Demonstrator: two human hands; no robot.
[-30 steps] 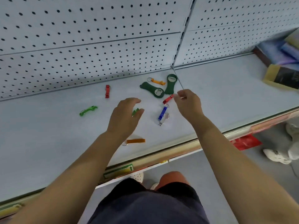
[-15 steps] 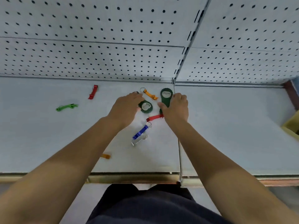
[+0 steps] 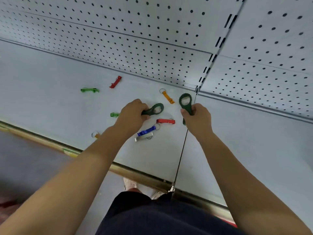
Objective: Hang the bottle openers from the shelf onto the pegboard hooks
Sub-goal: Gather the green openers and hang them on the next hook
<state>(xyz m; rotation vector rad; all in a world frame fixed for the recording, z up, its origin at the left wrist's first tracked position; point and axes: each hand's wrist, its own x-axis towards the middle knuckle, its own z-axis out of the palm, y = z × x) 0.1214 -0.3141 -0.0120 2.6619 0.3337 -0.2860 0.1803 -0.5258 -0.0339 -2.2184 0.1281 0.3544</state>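
The left hand (image 3: 131, 116) has its fingers clamped on the handle of a dark green bottle opener (image 3: 155, 109), head pointing right, low over the shelf (image 3: 50, 85); contact with the surface cannot be confirmed. The right hand (image 3: 197, 118) grips a second dark green opener (image 3: 185, 101) upright by its handle. Small coloured openers, including a red opener (image 3: 165, 121) and a blue opener (image 3: 146, 130), lie between the hands, below the pegboard (image 3: 135, 41).

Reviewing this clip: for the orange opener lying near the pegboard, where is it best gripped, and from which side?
Pinch the orange opener across its narrow flat body, from above, fingers on the two long edges. It lies flat on the shelf, clear of other openers, and that probably leaves its key ring free for a hook.
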